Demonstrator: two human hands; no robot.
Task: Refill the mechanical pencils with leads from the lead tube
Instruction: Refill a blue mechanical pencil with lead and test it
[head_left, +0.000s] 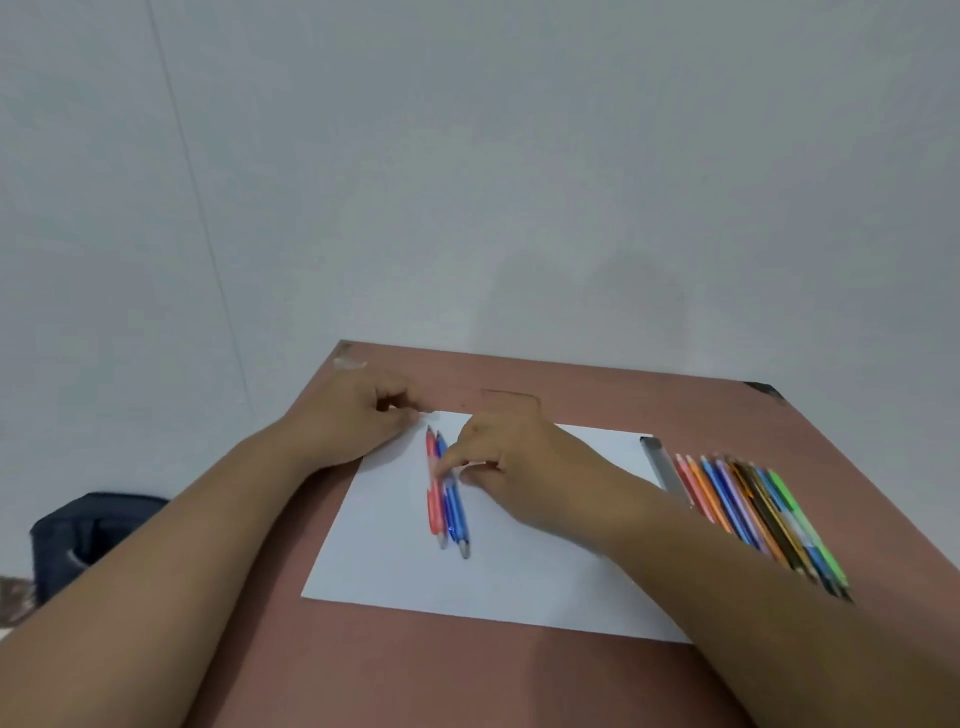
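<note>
Right hand (511, 457) reaches over the white paper (519, 571), its fingers curled down onto the mechanical pencils (447, 493), red and blue, lying side by side near the paper's middle; whether it grips one yet I cannot tell. Left hand (358, 415) rests at the paper's far left corner, fingers loosely curled, apparently steadying it. Picking a pencil seems the step; next comes fetching the grey lead tube (665, 467) just right of the paper, beside coloured pencils (763, 514). Brown table (467, 675), pale wall (467, 156) behind.
</note>
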